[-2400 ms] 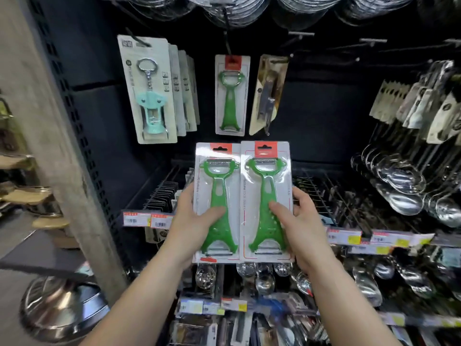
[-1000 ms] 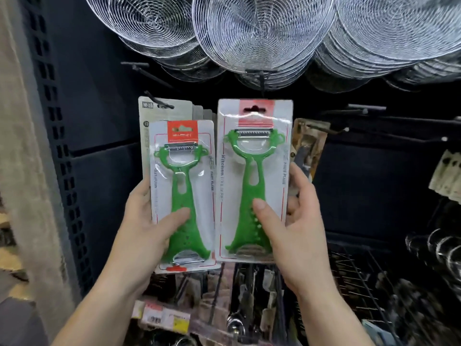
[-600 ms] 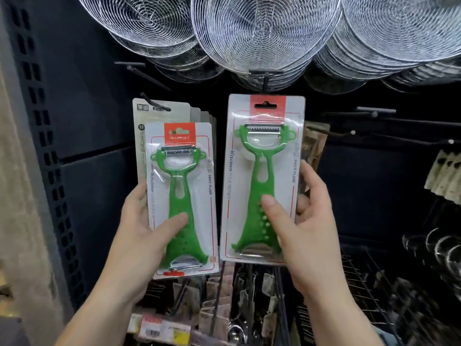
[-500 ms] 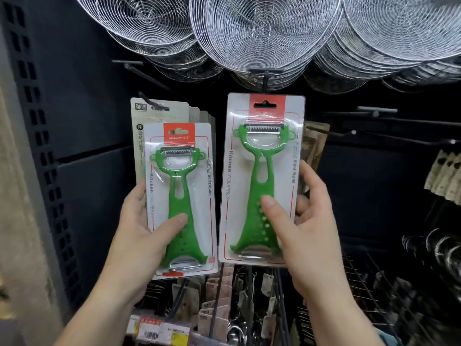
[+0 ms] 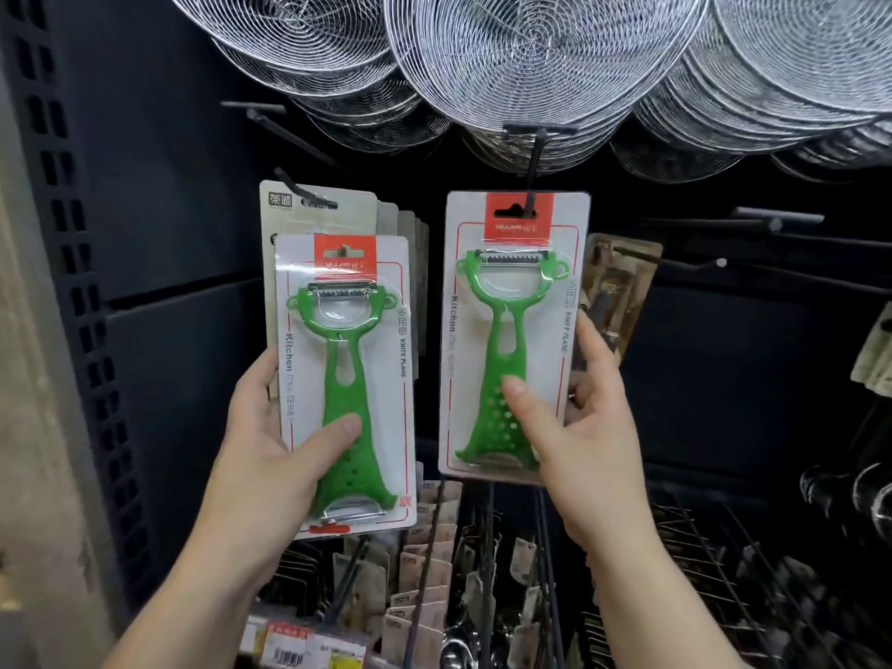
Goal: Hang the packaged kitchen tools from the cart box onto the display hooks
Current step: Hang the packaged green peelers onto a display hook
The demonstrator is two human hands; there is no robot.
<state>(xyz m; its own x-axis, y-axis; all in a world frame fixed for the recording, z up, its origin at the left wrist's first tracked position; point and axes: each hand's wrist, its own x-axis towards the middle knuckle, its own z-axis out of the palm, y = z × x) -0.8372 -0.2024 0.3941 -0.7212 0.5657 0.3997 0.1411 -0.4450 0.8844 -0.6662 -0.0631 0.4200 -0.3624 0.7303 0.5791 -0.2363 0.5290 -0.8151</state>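
Hands held one blister-carded green plastic peeler each in the head view, both cards upright before a dark display wall. The left hand (image 5: 270, 456) gripped the left peeler card (image 5: 345, 383) by its lower half, thumb pressed across the green handle and fingers curled behind the card's left edge; this card overlapped a row of grey-carded tools (image 5: 318, 210) hanging on a black hook behind it. The right hand (image 5: 574, 437) pinched the right peeler card (image 5: 514, 330) higher up, thumb on the handle and fingers behind the right edge, with the card's red header slot at the tip of a black display hook (image 5: 533, 152); whether the hook had passed through the slot could not be told. A narrow dark gap separated the two cards. Right of the raised card hung a brown-carded tool (image 5: 622, 282), then bare black hooks (image 5: 772, 219) with open room around them. Round wire-mesh skimmers (image 5: 531, 55) crowded the top edge, just above the hook. Below, more carded goods (image 5: 425, 596) and yellow price labels (image 5: 299, 644) lined the lower racks.
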